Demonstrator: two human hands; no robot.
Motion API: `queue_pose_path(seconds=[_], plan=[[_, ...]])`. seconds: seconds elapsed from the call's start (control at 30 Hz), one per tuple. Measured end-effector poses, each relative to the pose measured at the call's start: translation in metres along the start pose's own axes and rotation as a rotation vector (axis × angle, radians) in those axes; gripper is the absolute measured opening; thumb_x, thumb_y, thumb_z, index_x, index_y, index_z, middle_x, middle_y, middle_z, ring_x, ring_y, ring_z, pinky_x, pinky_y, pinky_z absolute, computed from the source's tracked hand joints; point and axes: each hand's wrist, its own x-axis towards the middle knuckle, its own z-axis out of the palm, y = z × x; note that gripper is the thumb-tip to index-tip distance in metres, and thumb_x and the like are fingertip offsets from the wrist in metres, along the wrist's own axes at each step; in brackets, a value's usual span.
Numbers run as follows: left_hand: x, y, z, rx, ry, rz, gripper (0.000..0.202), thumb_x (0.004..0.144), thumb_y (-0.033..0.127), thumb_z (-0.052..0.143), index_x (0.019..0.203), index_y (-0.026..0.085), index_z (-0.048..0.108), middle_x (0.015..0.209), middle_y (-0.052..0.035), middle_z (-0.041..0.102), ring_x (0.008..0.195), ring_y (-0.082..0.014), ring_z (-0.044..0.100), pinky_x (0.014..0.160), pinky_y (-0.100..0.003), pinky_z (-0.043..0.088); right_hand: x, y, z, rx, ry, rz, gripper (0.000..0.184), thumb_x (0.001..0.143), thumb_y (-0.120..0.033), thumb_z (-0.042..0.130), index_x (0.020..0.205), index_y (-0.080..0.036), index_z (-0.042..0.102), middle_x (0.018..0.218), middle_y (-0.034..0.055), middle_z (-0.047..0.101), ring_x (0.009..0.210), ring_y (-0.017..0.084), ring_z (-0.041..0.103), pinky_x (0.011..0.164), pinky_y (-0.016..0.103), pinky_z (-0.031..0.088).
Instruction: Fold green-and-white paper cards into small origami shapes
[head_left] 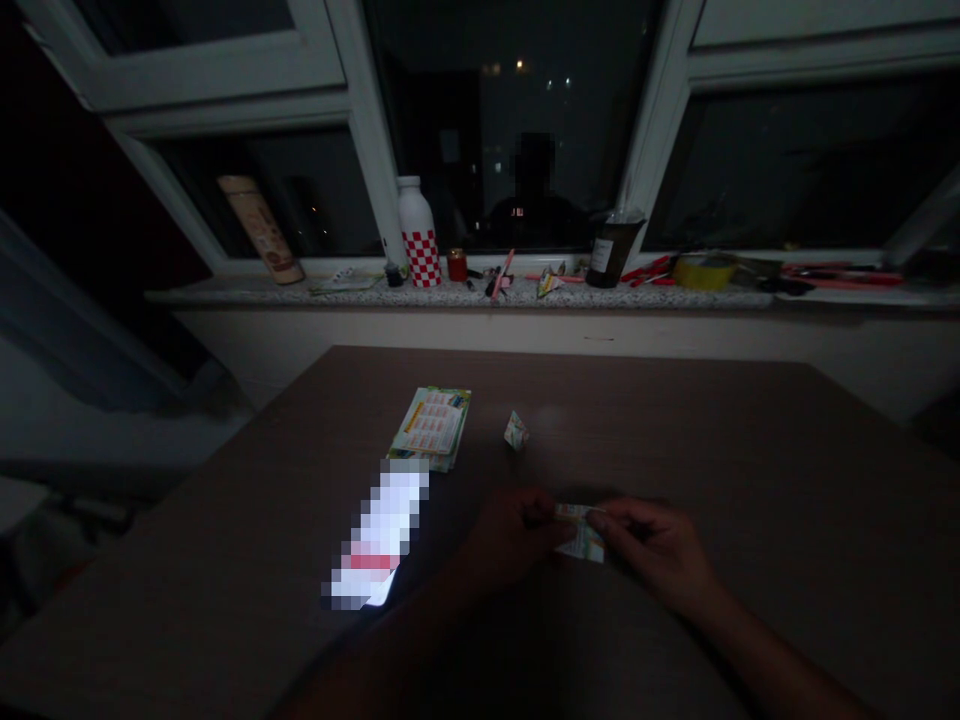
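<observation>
Between my two hands is a small piece of printed paper [583,540], pale with green and orange print. My left hand [517,535] pinches its left edge, and my right hand [652,545] grips its upper right side between thumb and fingers. Just beyond my left hand stands a small folded paper piece [516,431] with similar print. Farther left lies a stack of printed sheets [431,425]. Near the stack's front edge rests a lit phone [382,535], its screen blurred out. The scene is dim, so finger details are hard to make out.
The brown table [675,420] reaches to the wall below a window. Along the stone sill [337,292] stand a tan tumbler [261,230], a white bottle with red checks [420,235], a small red jar [457,265], a dark cup [606,250] and a yellow tape roll [705,273].
</observation>
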Motion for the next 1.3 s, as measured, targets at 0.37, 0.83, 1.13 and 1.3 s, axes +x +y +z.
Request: queue_pose_path(seconds=[0.37, 0.83, 1.13, 1.3], plan=[[0.002, -0.005, -0.002, -0.005, 0.049, 0.063, 0.026, 0.074, 0.038, 0.066, 0.081, 0.013, 0.065, 0.071, -0.0006, 0.063, 0.063, -0.0115, 0.055, 0.058, -0.021, 0.04, 0.002, 0.003, 0.001, 0.065, 0.04, 0.047, 0.022, 0.076, -0.039, 0.064, 0.074, -0.019, 0.073, 0.059, 0.0034, 0.07, 0.05, 0.016, 0.062, 0.046, 0.023, 0.049], [-0.005, 0.01, 0.002, 0.155, 0.102, 0.186, 0.022, 0.078, 0.034, 0.061, 0.072, 0.013, 0.068, 0.063, -0.0009, 0.062, 0.058, -0.0111, 0.052, 0.054, -0.02, 0.038, -0.001, -0.01, 0.001, -0.149, -0.009, -0.173, 0.017, 0.081, -0.031, 0.061, 0.076, -0.021, 0.074, 0.061, 0.0015, 0.07, 0.052, 0.015, 0.063, 0.049, 0.023, 0.05], [0.001, -0.001, -0.008, -0.002, 0.091, 0.135, 0.023, 0.076, 0.035, 0.064, 0.083, 0.013, 0.066, 0.073, -0.0021, 0.064, 0.066, -0.0132, 0.057, 0.061, -0.022, 0.043, 0.0, 0.003, 0.001, 0.04, 0.04, 0.017, 0.021, 0.078, -0.037, 0.064, 0.078, -0.019, 0.074, 0.064, 0.0035, 0.072, 0.053, 0.017, 0.064, 0.049, 0.024, 0.051], [-0.004, 0.008, -0.008, 0.163, 0.142, 0.199, 0.017, 0.079, 0.03, 0.06, 0.082, 0.014, 0.066, 0.075, -0.0027, 0.065, 0.07, -0.0148, 0.059, 0.063, -0.023, 0.044, -0.001, 0.002, 0.0, 0.009, 0.047, 0.019, 0.022, 0.078, -0.039, 0.062, 0.075, -0.02, 0.074, 0.062, 0.0029, 0.071, 0.052, 0.017, 0.064, 0.046, 0.023, 0.051]])
